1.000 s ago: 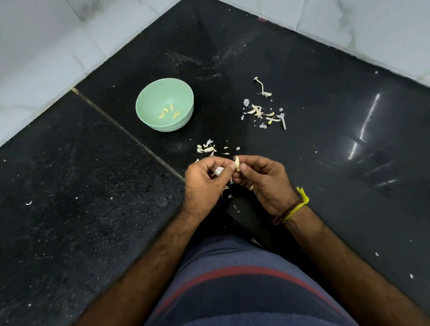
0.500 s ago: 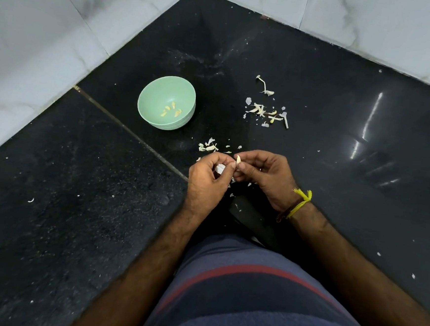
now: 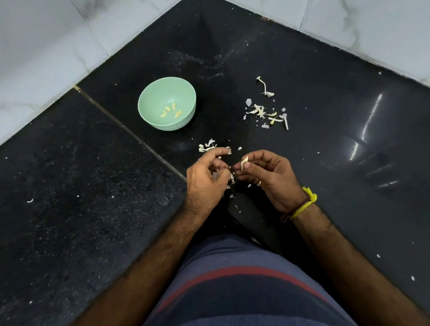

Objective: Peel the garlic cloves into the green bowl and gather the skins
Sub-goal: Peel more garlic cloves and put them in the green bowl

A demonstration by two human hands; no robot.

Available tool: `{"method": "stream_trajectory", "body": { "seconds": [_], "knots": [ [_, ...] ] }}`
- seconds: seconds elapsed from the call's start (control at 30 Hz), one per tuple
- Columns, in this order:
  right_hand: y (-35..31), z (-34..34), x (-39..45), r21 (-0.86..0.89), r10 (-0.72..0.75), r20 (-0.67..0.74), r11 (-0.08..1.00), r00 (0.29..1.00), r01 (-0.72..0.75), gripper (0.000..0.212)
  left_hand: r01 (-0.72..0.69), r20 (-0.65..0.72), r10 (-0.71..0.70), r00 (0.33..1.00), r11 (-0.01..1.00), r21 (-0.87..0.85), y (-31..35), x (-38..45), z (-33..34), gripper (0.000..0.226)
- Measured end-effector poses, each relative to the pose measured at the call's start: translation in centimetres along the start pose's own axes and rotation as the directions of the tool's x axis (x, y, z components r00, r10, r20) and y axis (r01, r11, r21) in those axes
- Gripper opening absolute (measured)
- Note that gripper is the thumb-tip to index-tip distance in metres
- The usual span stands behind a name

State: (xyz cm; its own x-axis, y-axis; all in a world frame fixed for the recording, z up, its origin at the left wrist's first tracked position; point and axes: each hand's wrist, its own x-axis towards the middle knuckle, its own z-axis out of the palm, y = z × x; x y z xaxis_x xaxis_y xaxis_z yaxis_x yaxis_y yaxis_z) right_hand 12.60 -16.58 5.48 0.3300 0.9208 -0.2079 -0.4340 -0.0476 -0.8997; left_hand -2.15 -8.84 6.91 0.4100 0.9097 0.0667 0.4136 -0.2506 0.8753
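Note:
My right hand [image 3: 269, 177] pinches a pale garlic clove [image 3: 244, 162] between thumb and forefinger. A small gap separates it from my left hand [image 3: 205, 180], whose fingers are curled with the forefinger stretched forward. They seem to hold a small scrap of garlic skin [image 3: 232, 177] at the thumb, mostly hidden. The green bowl [image 3: 150, 91] stands on the black floor ahead and to the left, with a few peeled cloves [image 3: 171, 111] inside. Loose skins lie in one heap [image 3: 264, 114] right of the bowl and another [image 3: 207, 146] just beyond my left forefinger.
A dry garlic stem [image 3: 264, 87] lies beyond the far heap. White marble walls [image 3: 64, 35] meet in a corner at the back. Tiny skin flakes dot the floor [image 3: 79, 178]. My lap in blue and red cloth [image 3: 237, 293] fills the bottom.
My hands, which were pressed together on the clove, have drawn apart. The clove stays in my right hand and my left hand has pulled away to the left.

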Motion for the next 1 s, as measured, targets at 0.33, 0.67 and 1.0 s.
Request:
{"method": "stream_trajectory", "body": {
  "seconds": [0.33, 0.67, 1.0],
  "knots": [
    [-1.1, 0.6, 2.3, -0.186, -0.02, -0.111, 0.983, 0.994, -0.001, 0.015, 0.03, -0.022, -0.027, 0.999, 0.991, 0.131, -2.9, 2.0, 0.0, 0.022],
    [-3.6, 4.8, 8.0, -0.587, -0.167, -0.052, 0.803, 0.985, 0.106, 0.011, -0.041, -0.032, 0.052, 0.998, 0.961, 0.272, -6.3, 3.9, -0.7, 0.023],
    [-4.7, 12.3, 17.1, -0.865, -0.331, 0.171, 0.4, 0.928, 0.302, 0.014, -0.063, -0.079, 0.075, 0.994, 0.987, 0.148, -7.7, 4.9, -0.4, 0.018]
  ]
}}
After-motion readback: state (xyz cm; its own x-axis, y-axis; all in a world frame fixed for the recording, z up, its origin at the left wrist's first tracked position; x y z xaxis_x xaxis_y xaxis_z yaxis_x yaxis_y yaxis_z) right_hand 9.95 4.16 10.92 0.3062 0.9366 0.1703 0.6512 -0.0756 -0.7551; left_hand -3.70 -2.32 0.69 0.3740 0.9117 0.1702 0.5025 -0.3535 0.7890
